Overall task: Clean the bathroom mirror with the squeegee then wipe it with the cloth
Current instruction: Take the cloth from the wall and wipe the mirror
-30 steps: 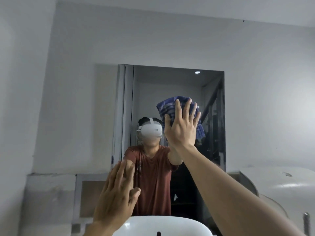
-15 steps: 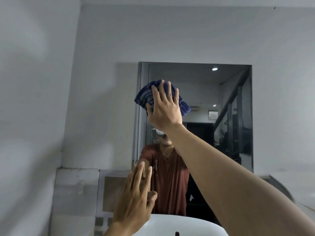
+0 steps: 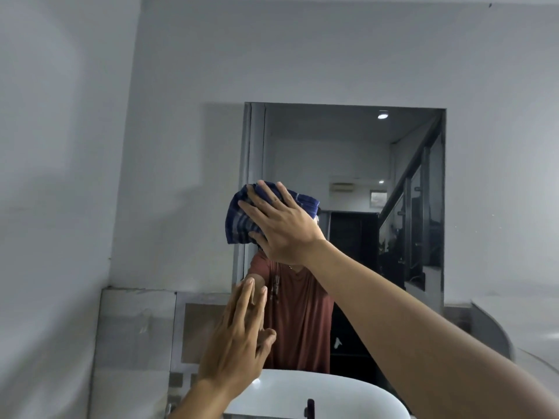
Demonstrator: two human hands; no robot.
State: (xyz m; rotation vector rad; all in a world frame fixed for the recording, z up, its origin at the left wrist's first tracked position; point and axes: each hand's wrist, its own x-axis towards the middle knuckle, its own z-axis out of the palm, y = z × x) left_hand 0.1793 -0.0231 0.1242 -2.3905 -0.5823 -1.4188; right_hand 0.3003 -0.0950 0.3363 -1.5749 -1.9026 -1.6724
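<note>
The cloth [image 3: 242,220], blue with paler checks, is bunched flat against the bathroom mirror [image 3: 348,152] at about mid-height on its left side. The cloth's left part reaches past the mirror's left edge and over the wall [image 3: 302,55]. The right hand [image 3: 282,226] lies on top of it, palm towards the glass, with its fingers straight, slightly spread and angled up to the left as they press the cloth onto the surface. The right forearm runs down to the lower right corner of the view.

The left hand [image 3: 239,337] is raised lower down, in front of the mirror's bottom left corner. Its fingers are straight, held close together and pointing up, and the thumb sticks out to the right. It holds nothing. Whether its fingertips touch the glass cannot be told.

The mirror reflects the person's reddish-brown shirt [image 3: 302,313], a dark stair railing [image 3: 420,207] on the right and a round ceiling light [image 3: 382,116] near the top. Below the mirror is the rim of a white basin [image 3: 332,388], with a dark tap [image 3: 310,406] at its bottom edge. To the left of the basin, grey tiles [image 3: 136,328] cover the lower wall under the pale painted surface.
</note>
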